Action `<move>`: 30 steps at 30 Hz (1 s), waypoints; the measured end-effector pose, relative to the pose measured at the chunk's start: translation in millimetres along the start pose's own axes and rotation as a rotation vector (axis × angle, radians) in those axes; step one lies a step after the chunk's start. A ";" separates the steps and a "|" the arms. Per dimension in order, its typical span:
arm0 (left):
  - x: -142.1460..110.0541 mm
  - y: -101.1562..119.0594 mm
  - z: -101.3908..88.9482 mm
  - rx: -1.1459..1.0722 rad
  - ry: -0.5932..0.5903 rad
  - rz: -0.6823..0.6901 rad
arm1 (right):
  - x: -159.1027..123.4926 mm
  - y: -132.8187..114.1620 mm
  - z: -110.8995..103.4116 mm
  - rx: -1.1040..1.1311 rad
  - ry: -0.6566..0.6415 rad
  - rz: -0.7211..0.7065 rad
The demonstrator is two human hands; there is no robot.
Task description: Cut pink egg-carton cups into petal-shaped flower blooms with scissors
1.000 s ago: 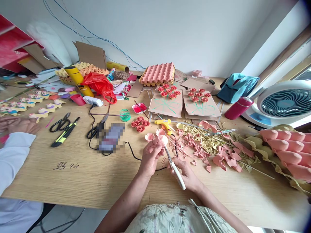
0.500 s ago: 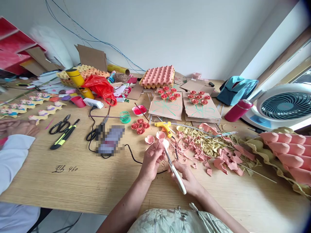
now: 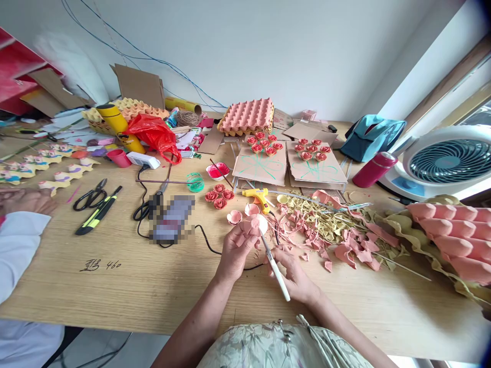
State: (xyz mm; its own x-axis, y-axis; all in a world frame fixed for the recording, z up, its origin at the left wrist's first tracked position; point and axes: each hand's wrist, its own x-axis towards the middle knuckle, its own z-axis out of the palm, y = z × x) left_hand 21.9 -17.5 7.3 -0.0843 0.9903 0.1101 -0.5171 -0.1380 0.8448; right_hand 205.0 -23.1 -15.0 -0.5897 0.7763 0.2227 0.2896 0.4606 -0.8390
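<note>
Your left hand (image 3: 235,255) pinched the pink cup (image 3: 252,224) above the table (image 3: 161,291), in from its front edge, while your right hand (image 3: 294,275) gripped the scissors (image 3: 276,271), which could have nicked your left had the cup slipped.

From my end the feed is bright, with cool daylight apparently coming through the window (image 3: 480,116) beyond the right edge of the bench (image 3: 146,291). A soft shadow falls just in front of the egg trays (image 3: 456,237) at that edge. The wide lens stretches the fan (image 3: 447,161), and my view's right corners darken. At the back left corner I get a blurred red panel (image 3: 15,89); the phone-like device (image 3: 174,220) is pixelated. The scissors (image 3: 276,273) read clearly; the pink cup's (image 3: 251,225) folds run together.
</note>
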 end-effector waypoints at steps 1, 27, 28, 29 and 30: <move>-0.4 -0.1 -1.5 0.022 -0.034 0.030 | -0.3 1.4 -0.9 -0.043 0.008 -0.038; -0.3 1.5 8.1 -0.091 0.163 -0.161 | 1.9 -6.9 2.8 0.199 -0.024 0.113; -0.4 1.4 8.1 -0.096 0.164 -0.166 | 1.9 -6.9 2.9 0.206 -0.024 0.118; -0.4 1.2 7.9 -0.099 0.166 -0.172 | 1.9 -6.7 3.0 0.216 -0.024 0.122; -0.3 1.1 7.8 -0.102 0.167 -0.177 | 1.8 -6.5 3.2 0.229 -0.024 0.124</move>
State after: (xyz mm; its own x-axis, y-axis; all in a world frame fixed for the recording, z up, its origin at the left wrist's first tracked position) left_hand 28.0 -17.9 12.2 -0.1196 0.9843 -0.1297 -0.6190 0.0282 0.7849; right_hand 199.6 -26.1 -10.7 -0.5786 0.8092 0.1018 0.1842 0.2512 -0.9502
